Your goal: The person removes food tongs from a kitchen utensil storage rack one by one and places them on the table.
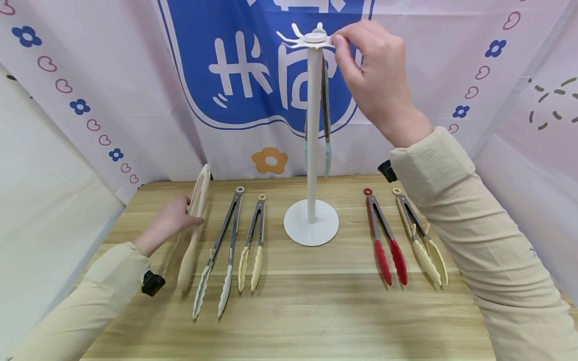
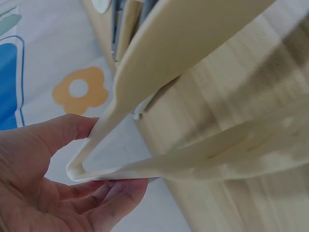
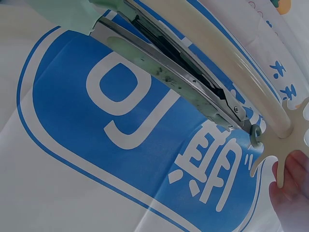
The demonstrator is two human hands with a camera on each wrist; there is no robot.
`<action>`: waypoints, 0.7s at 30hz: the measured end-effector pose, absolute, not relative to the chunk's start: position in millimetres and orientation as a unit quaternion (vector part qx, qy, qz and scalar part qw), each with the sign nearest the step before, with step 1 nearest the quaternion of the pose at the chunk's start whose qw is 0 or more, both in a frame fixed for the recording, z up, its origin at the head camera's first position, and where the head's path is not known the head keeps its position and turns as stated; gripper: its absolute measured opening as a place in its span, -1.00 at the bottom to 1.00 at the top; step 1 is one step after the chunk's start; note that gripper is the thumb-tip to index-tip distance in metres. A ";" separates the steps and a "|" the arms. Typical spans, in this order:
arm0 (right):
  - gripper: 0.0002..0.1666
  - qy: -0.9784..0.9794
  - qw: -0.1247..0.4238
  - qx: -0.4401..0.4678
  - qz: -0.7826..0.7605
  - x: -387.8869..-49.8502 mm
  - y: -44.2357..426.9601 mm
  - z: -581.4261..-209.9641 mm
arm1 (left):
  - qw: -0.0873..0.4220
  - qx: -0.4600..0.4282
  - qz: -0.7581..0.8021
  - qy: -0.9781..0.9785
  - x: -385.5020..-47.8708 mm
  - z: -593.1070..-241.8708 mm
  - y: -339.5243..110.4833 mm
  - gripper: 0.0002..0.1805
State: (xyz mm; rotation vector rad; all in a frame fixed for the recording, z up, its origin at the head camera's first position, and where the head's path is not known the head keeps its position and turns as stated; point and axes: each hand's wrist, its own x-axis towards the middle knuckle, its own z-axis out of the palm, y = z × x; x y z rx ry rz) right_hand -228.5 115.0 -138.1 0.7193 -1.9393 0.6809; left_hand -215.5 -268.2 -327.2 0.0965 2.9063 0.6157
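In the head view my left hand [image 1: 169, 220] holds cream one-piece tongs [image 1: 191, 250] at the table's left, raised on end. The left wrist view shows thumb and fingers pinching the tongs [image 2: 145, 63] near their bend. At the top of a white stand [image 1: 313, 135], my right hand [image 1: 379, 70] pinches one hook of the hook ring [image 1: 300, 41]. Mint-tipped metal tongs [image 3: 164, 72] hang by their loop from another hook, partly behind the pole in the head view.
Left of the stand's round base [image 1: 311, 233] lie grey-tipped tongs [image 1: 221, 250] and smaller yellow-tipped tongs [image 1: 254, 245]. To its right are red tongs [image 1: 386, 240] and yellow tongs [image 1: 420, 240]. A printed cloth [image 1: 352, 155] hangs behind the wooden table [image 1: 316, 311].
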 end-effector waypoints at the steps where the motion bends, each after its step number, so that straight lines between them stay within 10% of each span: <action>1: -0.63 -0.788 0.465 0.294 0.275 -228.7 114.9 -138.3 | 0.089 0.030 0.205 0.974 -215.6 -329.2 -268.5 -0.42; 21: -0.64 -0.785 0.469 0.294 0.277 -229.1 114.6 -138.4 | 0.149 0.016 0.180 0.972 -211.8 -352.6 -270.4 -0.62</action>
